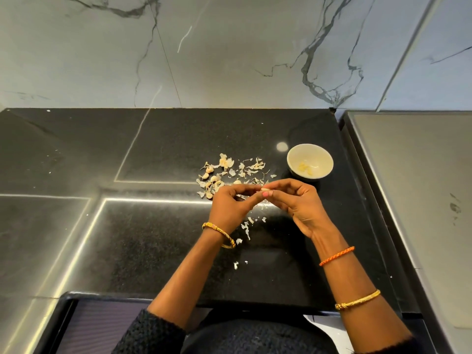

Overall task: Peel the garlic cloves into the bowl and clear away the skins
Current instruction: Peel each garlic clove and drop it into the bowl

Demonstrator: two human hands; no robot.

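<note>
A garlic clove (263, 189) is pinched between the fingertips of the left hand (231, 204) and right hand (296, 200), near the bowl (329, 162); skin is best lifted from the tip.

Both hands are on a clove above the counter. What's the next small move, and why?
Probably finish stripping the clove pinched between the left hand and right hand, then drop it into the white bowl at right, which already holds peeled pieces. Unpeeled cloves and skins still wait.
</note>
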